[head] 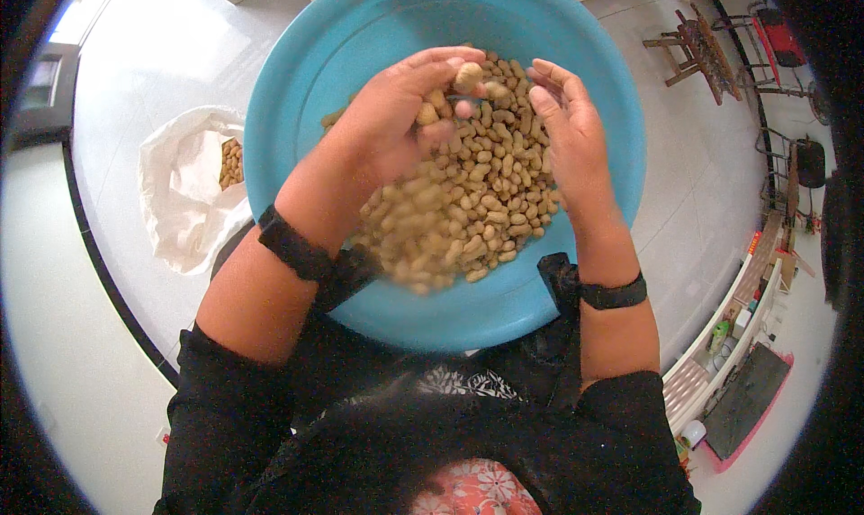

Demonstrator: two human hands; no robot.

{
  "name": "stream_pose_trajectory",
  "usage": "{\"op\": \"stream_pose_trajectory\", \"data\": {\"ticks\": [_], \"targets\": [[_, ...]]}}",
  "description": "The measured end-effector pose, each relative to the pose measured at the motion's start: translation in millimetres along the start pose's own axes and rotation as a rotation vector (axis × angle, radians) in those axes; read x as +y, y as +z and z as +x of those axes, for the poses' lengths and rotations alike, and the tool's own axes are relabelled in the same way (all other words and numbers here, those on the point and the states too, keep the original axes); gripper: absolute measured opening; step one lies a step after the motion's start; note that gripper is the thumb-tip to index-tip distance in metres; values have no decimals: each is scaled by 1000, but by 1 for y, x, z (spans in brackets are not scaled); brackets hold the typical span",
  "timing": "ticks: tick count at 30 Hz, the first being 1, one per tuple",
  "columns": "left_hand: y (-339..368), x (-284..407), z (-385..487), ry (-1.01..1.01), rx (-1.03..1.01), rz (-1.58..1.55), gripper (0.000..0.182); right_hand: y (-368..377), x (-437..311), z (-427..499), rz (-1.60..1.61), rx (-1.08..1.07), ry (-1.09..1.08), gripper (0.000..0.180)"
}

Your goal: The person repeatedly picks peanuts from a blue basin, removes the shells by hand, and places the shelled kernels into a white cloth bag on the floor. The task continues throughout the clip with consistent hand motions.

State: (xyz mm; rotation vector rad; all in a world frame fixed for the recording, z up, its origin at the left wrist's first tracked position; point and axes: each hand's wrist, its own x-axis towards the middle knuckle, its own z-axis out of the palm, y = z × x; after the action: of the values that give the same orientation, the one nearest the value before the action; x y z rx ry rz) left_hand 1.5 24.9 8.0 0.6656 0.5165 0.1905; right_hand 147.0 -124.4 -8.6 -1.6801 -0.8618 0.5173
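A wide blue plastic basin [290, 110] stands before me with a heap of unshelled peanuts [499, 178] in it. Over the left part of the heap is my left hand [391, 117], its fingers curled around a few peanuts [435, 107]. One larger peanut [468, 76] shows at the fingertips. Peanuts below this hand look blurred. My right hand [574, 130] is above the heap's right edge, thumb and fingers apart, with nothing seen in it; part of its palm side is hidden. Each wrist wears a black band.
Left of the basin, a white woven sack [192, 191] on the tiled floor [155, 63] holds more peanuts [231, 164]. A wooden stool [702, 56] and a red-backed chair [776, 39] stand at the far right. A low shelf [725, 326] with small items runs along the right side.
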Motion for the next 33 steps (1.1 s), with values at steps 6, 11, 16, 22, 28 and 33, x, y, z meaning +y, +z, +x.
{"op": "stream_pose_trajectory", "data": {"ticks": [6, 11, 16, 22, 28, 33], "targets": [[-13, 5, 3, 59, -19, -244, 36, -39, 36, 10, -498, 16, 259, 60], [-18, 13, 1, 109, -54, -325, 36, -45, 41, 8, -673, -203, 428, 66], [-18, 16, -4, 121, -48, -347, 37, -28, 45, 7, -857, -274, 395, 69], [-14, 16, -6, 192, -14, -322, 42, -7, 84, 5, -792, -284, 274, 74], [-12, 12, -1, 212, 8, -272, 43, -3, 108, 20, -513, -252, 348, 86], [-17, 10, 3, 168, -23, -216, 35, 23, 84, 25, -161, -272, 458, 80]]}}
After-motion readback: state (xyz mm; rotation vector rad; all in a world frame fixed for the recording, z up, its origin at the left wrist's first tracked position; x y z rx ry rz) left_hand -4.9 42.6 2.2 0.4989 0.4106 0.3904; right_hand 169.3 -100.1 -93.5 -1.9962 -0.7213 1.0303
